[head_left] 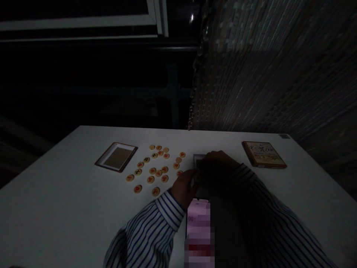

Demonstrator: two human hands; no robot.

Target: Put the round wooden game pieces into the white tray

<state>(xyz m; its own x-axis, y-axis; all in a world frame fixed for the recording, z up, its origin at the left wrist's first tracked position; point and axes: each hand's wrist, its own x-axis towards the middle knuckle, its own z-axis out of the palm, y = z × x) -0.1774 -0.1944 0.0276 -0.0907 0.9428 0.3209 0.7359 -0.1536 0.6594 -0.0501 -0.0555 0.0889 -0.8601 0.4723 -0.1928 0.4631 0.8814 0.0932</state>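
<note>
My left hand [184,187] is closed at the near left side of a grey tray [198,156]. Between its thumb and fingers sits a round wooden Chinese chess piece [198,176], partly in shadow. Over the same tray, my right hand [219,163] bends its fingers downward; its fingertips and whatever they hold are lost in the dark. Loose Chinese chess pieces [158,173] with red or black characters lie scattered to the left of my hands, a few of them showing a blank face. One piece [180,173] lies just beyond my left hand.
A shallow open box part [109,153] with a brown rim lies at the left of the white table [69,193]. A printed flat box [264,155] rests at the right. Below my hands is a pink printed item [198,214], partly pixelated. A beaded curtain [240,85] hangs behind.
</note>
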